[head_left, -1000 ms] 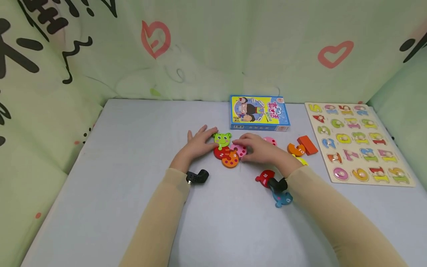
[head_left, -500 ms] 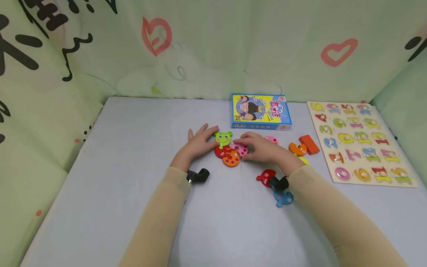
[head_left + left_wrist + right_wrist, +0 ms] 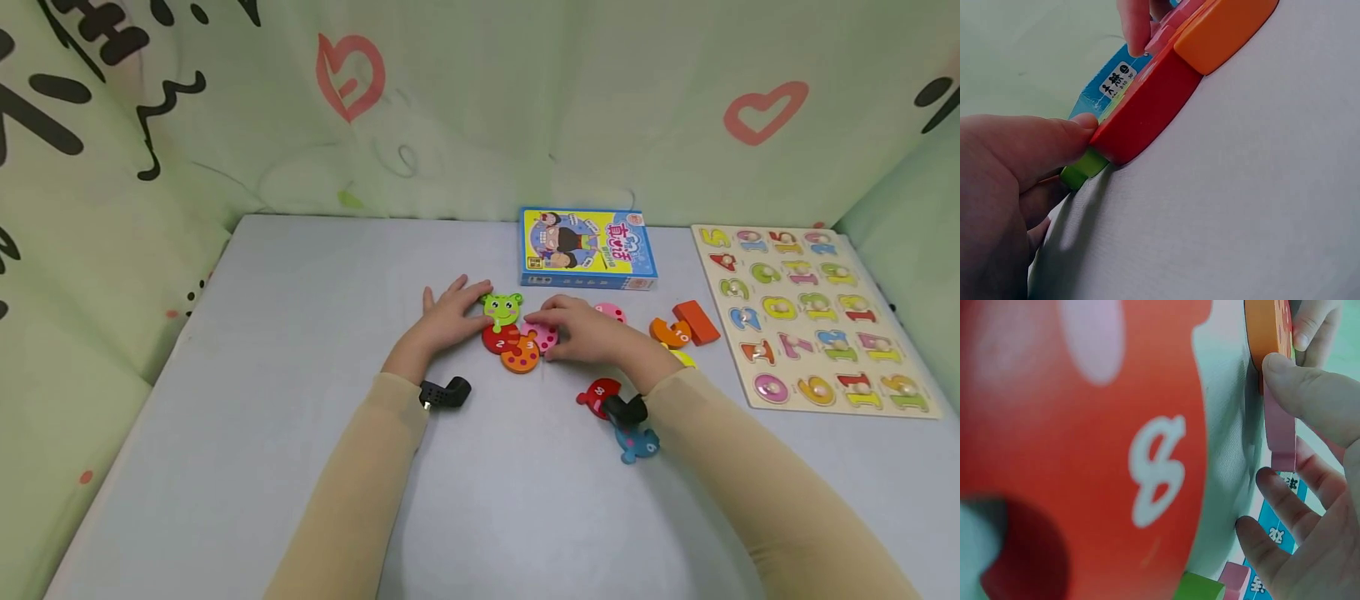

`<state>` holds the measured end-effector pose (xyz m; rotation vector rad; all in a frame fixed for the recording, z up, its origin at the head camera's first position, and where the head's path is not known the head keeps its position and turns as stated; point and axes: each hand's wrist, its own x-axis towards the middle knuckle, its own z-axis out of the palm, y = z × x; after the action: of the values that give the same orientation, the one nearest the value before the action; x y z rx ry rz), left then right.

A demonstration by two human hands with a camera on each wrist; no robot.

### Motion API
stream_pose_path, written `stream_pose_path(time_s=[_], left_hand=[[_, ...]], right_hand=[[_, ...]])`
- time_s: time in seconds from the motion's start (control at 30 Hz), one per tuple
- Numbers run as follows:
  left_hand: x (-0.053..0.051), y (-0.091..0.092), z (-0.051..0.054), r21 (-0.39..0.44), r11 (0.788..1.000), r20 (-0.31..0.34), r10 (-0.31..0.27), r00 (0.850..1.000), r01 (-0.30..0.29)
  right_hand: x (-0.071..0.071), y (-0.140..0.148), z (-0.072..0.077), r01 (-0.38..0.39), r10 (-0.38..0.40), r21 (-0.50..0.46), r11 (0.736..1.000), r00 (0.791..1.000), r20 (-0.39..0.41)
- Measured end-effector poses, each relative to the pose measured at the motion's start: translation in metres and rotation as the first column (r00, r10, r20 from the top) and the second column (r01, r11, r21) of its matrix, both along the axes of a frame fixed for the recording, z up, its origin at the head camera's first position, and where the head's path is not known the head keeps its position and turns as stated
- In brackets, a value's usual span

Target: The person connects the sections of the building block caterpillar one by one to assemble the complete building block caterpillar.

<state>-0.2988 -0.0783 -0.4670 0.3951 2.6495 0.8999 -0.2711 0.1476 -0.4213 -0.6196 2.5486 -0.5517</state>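
In the head view, a green animal-head puzzle piece (image 3: 502, 309) joins a red piece (image 3: 500, 339) marked 2, an orange dotted piece (image 3: 521, 356) and a pink dotted piece (image 3: 542, 336). My left hand (image 3: 448, 322) holds the green piece at its left side; in the left wrist view the thumb tip lies where green meets red (image 3: 1147, 103). From the right, my right hand (image 3: 581, 331) pinches the pink piece between thumb and index finger. The right wrist view shows that thumb on the pink edge (image 3: 1280, 422), with the other fingers spread.
A red piece (image 3: 600, 397) marked 8 and a blue piece (image 3: 637, 445) lie under the right wrist. Beyond are a pink piece (image 3: 611, 312), an orange one (image 3: 670, 333), a yellow one (image 3: 684, 358), a red-orange block (image 3: 697, 322), a blue box (image 3: 588, 248) and a number board (image 3: 817, 321).
The whole scene shifts slightly upward in the head view. Hands and joined pieces keep nearly the same positions relative to each other.
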Motion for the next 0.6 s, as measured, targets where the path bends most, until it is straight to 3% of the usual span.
stream_pose_path(time_s=[0.6], left_hand=[[0.0005,0.0003,-0.0004,-0.007,1.000,0.005,0.008,1.000,-0.008]], right_hand=[[0.0011,0.0035,0.0016,0.052,-0.053,0.021,0.998,0.998,0.036]])
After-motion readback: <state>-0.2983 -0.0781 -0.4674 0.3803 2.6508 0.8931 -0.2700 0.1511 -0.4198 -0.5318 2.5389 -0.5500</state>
